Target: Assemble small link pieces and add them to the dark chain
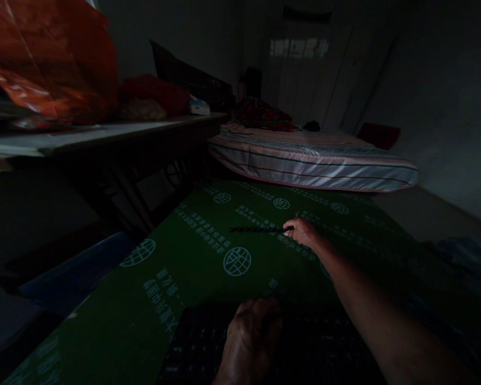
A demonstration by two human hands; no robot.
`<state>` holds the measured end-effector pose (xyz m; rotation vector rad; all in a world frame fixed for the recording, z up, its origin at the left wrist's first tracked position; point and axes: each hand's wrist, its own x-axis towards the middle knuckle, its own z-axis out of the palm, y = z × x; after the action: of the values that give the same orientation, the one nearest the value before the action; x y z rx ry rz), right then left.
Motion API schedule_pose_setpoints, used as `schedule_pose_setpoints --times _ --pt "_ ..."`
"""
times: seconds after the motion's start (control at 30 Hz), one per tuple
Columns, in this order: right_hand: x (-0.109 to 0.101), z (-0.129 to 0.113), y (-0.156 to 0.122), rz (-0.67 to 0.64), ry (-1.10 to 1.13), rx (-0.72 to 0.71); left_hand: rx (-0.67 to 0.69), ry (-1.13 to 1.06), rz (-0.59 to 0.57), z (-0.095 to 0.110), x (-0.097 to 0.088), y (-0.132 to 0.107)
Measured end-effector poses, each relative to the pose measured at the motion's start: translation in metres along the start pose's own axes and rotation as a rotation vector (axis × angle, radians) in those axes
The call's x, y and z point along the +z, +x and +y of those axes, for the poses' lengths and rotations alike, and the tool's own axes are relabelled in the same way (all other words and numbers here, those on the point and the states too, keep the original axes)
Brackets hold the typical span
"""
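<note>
A thin black stick with a twisted or beaded surface [254, 230] points left above the green surface. My right hand [301, 232], arm stretched forward, pinches its right end. Close to me lies a black keyboard [196, 337], its right part deep in shadow. My left hand [250, 334] rests over the middle of the keyboard with its fingers bent and pressed together. Whether something is under those fingertips is hidden in the dark.
The green sheet [200, 278] bears white globe prints and lettering. Beyond it lies a striped mattress [312, 160] with a dark red patterned cloth [264, 115]. At left, a table [116, 133] carries an orange bag [56, 59]. A blue object [76, 275] sits below it.
</note>
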<state>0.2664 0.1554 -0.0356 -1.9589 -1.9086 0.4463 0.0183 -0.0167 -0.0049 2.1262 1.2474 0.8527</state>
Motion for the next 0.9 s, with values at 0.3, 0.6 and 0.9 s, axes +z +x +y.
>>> schedule_pose_setpoints --times 0.3,0.6,0.9 --pt "-0.0017 -0.0005 -0.0015 -0.004 0.007 -0.016 -0.026 -0.015 -0.032 0.0011 -0.0022 -0.0012" --pt "-0.0013 -0.0005 -0.0008 -0.009 0.015 -0.013 -0.024 -0.014 -0.027 -0.0013 -0.0016 -0.0013" --pt "-0.0002 0.0017 0.0005 -0.007 0.031 -0.001 -0.035 -0.001 -0.032 -0.0006 -0.0003 -0.0011"
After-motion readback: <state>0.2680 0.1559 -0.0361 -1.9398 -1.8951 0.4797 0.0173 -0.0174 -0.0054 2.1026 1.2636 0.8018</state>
